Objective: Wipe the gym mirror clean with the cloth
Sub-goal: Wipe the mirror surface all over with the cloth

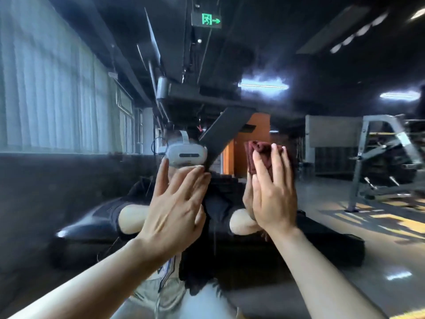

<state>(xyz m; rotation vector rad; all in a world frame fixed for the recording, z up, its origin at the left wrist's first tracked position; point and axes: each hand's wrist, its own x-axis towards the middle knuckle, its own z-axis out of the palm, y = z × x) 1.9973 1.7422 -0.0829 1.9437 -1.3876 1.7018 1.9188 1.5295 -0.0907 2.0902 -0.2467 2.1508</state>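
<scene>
Gym mirror (pixel 322 65) | cloth (pixel 257 155) upright, right hand (pixel 273 192) pressing flat | left hand (pixel 174 203) spread

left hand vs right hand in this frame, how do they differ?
The left hand is bare with fingers spread; the right hand presses a dark red cloth with fingers close together. The left hand leans rightward, while the right hand points up. Both are raised flat toward the mirror, backs to the camera.

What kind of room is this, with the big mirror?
Most likely a gym. A grey metal weight rack stands at the right, a long black padded bench lies low in the reflection, and a green exit sign hangs overhead, all seen in the wall mirror.
</scene>
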